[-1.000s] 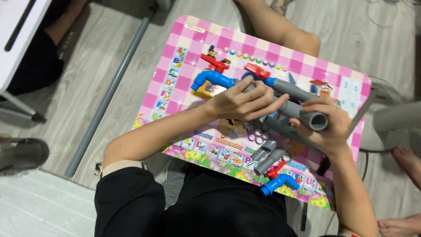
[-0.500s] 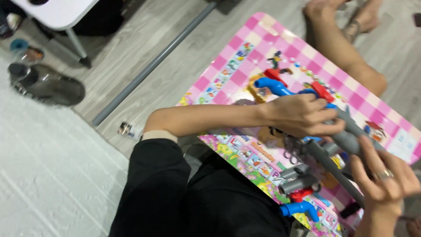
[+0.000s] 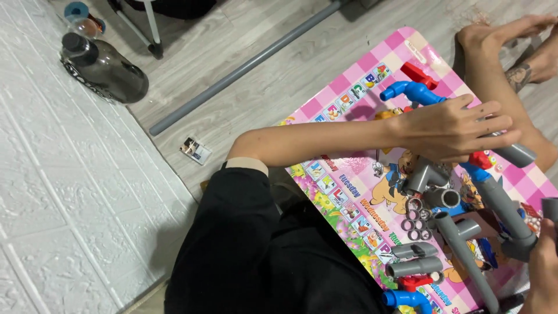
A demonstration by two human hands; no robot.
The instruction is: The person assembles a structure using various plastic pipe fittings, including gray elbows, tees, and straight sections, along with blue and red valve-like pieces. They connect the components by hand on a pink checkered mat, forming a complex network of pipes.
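Left hand (image 3: pixel 450 128) palm-down over pink checked worktop (image 3: pixel 349 99), forearm stretched across from lower left, fingers (image 3: pixel 488 110) spread and curved over a grey pipe assembly (image 3: pixel 503 203) with a red valve (image 3: pixel 481 159); grip underneath hidden. Right hand (image 3: pixel 543 273) at lower right edge, mostly cut off, against the assembly's lower grey end; finger state indiscernible. Blue elbow (image 3: pixel 407 91) just beyond left hand; loose grey fittings (image 3: pixel 415 259) nearer the body.

Grey pipe assembly (image 3: pixel 504 204) with blue, red fittings, lying diagonal across pink tabletop, partly hand-covered.
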